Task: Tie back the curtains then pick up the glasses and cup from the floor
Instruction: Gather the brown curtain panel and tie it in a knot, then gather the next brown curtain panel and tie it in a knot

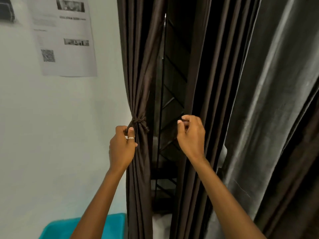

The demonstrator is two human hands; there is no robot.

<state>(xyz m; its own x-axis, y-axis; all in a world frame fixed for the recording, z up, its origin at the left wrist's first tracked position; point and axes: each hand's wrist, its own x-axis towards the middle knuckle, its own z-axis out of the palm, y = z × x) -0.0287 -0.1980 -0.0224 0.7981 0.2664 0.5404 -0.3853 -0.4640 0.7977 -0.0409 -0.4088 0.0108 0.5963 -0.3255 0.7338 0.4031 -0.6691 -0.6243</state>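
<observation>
A dark brown left curtain (pixel 138 75) hangs gathered beside the white wall, cinched by a knotted tie-back (pixel 139 120) of the same cloth. My left hand (pixel 121 146) pinches the loose end of that tie-back just below the knot. My right hand (pixel 191 135) is raised in front of the dark window frame, its fingers curled, next to the edge of the right brown curtain (pixel 203 83); whether it holds any cloth or cord is unclear. No glasses or cup are in view.
A printed paper sheet (pixel 67 37) is stuck on the white wall at the left. A turquoise plastic container (pixel 57 228) stands low at the left. A grey velvety curtain (pixel 276 100) fills the right side. A dark slatted window (pixel 174 94) shows between the brown curtains.
</observation>
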